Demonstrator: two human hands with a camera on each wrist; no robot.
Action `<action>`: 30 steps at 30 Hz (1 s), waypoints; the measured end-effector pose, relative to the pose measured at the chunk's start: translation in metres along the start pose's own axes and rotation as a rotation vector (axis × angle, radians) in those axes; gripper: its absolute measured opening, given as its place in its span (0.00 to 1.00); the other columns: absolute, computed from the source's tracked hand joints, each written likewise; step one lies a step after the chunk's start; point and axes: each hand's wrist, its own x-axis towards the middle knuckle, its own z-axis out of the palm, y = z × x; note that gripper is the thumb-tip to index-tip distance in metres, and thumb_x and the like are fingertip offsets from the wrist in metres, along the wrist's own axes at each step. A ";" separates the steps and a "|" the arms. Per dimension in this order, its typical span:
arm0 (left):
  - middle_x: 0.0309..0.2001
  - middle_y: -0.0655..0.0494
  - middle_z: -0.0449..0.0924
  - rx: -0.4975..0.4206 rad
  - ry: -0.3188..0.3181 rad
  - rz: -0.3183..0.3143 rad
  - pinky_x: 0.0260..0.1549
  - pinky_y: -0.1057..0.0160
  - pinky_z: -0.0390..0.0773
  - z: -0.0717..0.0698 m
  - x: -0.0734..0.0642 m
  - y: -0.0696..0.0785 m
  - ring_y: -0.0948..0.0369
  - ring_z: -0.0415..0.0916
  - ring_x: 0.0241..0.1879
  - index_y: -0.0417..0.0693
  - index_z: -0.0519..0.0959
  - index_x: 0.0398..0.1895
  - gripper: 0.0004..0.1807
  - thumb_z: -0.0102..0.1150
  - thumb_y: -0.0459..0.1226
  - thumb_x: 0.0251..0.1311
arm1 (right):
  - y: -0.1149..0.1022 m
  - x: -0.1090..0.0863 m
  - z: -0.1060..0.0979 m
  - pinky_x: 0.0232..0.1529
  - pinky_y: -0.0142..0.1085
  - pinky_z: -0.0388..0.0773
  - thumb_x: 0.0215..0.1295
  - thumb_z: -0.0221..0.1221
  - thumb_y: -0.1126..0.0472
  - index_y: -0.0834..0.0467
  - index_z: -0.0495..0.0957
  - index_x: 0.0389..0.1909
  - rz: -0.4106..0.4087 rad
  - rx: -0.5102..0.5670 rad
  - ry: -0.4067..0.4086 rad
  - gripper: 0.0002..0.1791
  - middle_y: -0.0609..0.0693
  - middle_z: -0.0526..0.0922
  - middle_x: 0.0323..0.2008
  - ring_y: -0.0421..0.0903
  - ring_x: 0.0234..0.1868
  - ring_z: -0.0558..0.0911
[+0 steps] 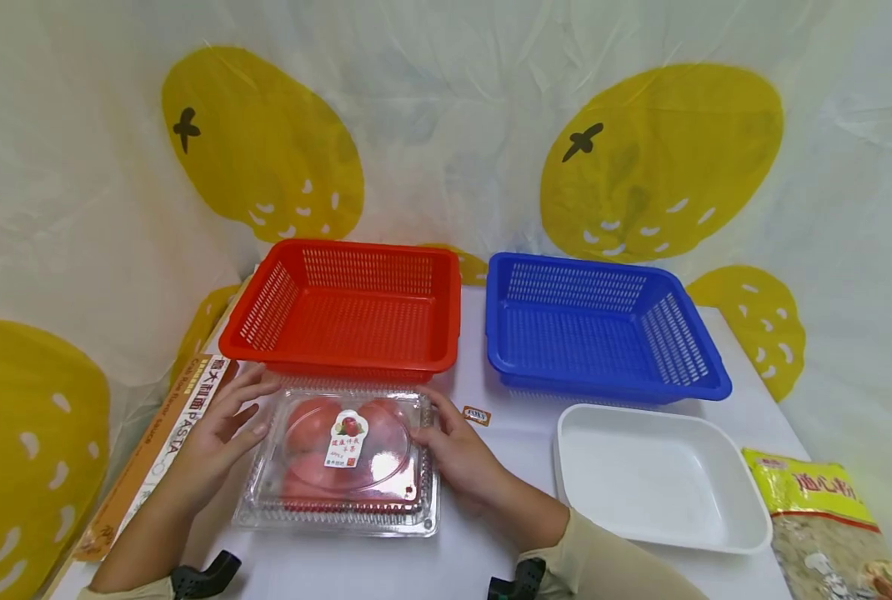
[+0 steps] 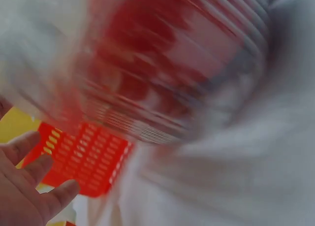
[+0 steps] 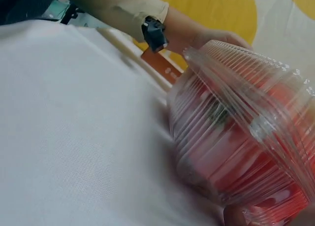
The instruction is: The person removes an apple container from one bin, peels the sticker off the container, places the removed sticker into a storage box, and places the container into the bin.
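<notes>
A clear plastic clamshell box [image 1: 341,523] holding red tomato-like fruits [image 1: 313,425] sits at the front of the table, a white label [image 1: 345,439] on its lid. At its right side, my right hand [image 1: 461,458] grips the box, with the thumb by the lid and the fingers around the far corner. My left hand [image 1: 224,433] is just off the left side, fingers extended; in the left wrist view that hand [image 2: 24,181] has spread fingers, apart from the blurred box [image 2: 142,130]. From the right wrist, the ribbed wall of the box [image 3: 206,152] appears close up, tilted in that view.
A red basket [image 1: 341,367] stands directly behind the box, beside a blue basket [image 1: 603,387]. To the right are a white tray [image 1: 663,537] and a yellow-topped pasta bag [image 1: 829,533]. A pasta box [image 1: 153,458] lies left; a small brown packet [image 1: 477,415] lies mid-table.
</notes>
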 end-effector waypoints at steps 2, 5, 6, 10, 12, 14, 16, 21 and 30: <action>0.81 0.41 0.58 0.017 -0.002 -0.008 0.64 0.75 0.69 -0.003 -0.002 -0.004 0.64 0.55 0.79 0.34 0.76 0.68 0.26 0.58 0.21 0.66 | 0.005 0.004 0.003 0.56 0.37 0.78 0.72 0.59 0.64 0.51 0.65 0.79 -0.016 -0.033 0.009 0.35 0.60 0.69 0.73 0.53 0.64 0.74; 0.82 0.42 0.57 0.021 -0.006 -0.018 0.65 0.75 0.69 -0.007 -0.004 -0.010 0.64 0.54 0.80 0.33 0.76 0.68 0.24 0.58 0.22 0.68 | 0.008 0.008 0.010 0.58 0.37 0.77 0.73 0.60 0.63 0.49 0.66 0.79 -0.022 -0.040 0.025 0.35 0.60 0.69 0.73 0.55 0.66 0.73; 0.82 0.42 0.57 0.023 -0.007 -0.023 0.64 0.76 0.69 -0.008 -0.004 -0.011 0.65 0.54 0.80 0.34 0.76 0.68 0.24 0.58 0.23 0.68 | 0.008 0.009 0.012 0.59 0.37 0.76 0.73 0.61 0.62 0.49 0.66 0.79 -0.028 -0.042 0.028 0.35 0.60 0.69 0.73 0.55 0.68 0.72; 0.82 0.44 0.57 0.056 -0.009 -0.037 0.63 0.76 0.69 -0.013 -0.005 -0.013 0.64 0.55 0.79 0.36 0.76 0.69 0.24 0.58 0.24 0.70 | 0.008 0.015 0.021 0.65 0.42 0.74 0.75 0.63 0.59 0.48 0.66 0.80 -0.048 -0.065 0.023 0.35 0.59 0.68 0.75 0.56 0.71 0.71; 0.83 0.45 0.57 0.069 -0.008 -0.043 0.63 0.77 0.69 -0.015 -0.005 -0.013 0.64 0.55 0.79 0.37 0.76 0.69 0.24 0.58 0.25 0.70 | 0.008 0.017 0.024 0.71 0.47 0.70 0.75 0.63 0.58 0.48 0.65 0.80 -0.059 -0.096 0.019 0.35 0.59 0.67 0.76 0.57 0.74 0.69; 0.83 0.46 0.57 0.074 -0.010 -0.048 0.63 0.77 0.69 -0.017 -0.006 -0.013 0.63 0.55 0.79 0.37 0.75 0.69 0.24 0.59 0.25 0.70 | 0.008 0.018 0.025 0.76 0.52 0.65 0.76 0.63 0.57 0.47 0.65 0.81 -0.060 -0.130 0.019 0.35 0.59 0.66 0.78 0.58 0.76 0.66; 0.83 0.47 0.57 0.080 -0.013 -0.048 0.62 0.77 0.69 -0.018 -0.006 -0.012 0.63 0.54 0.79 0.37 0.75 0.69 0.24 0.59 0.25 0.70 | 0.008 0.018 0.024 0.78 0.56 0.60 0.76 0.63 0.54 0.44 0.65 0.81 -0.058 -0.204 0.032 0.35 0.57 0.66 0.78 0.58 0.78 0.65; 0.83 0.47 0.57 0.093 -0.018 -0.041 0.62 0.77 0.69 -0.019 -0.006 -0.012 0.63 0.54 0.79 0.38 0.76 0.70 0.26 0.61 0.25 0.69 | 0.006 0.015 0.022 0.75 0.60 0.65 0.76 0.61 0.46 0.40 0.63 0.82 -0.055 -0.359 0.053 0.37 0.56 0.71 0.76 0.59 0.74 0.71; 0.82 0.43 0.57 0.114 -0.044 -0.055 0.63 0.77 0.68 -0.020 -0.005 -0.013 0.66 0.54 0.79 0.40 0.76 0.70 0.26 0.62 0.26 0.69 | 0.002 0.010 0.024 0.70 0.58 0.73 0.77 0.62 0.48 0.47 0.60 0.84 -0.080 -0.396 0.044 0.39 0.59 0.75 0.72 0.58 0.67 0.78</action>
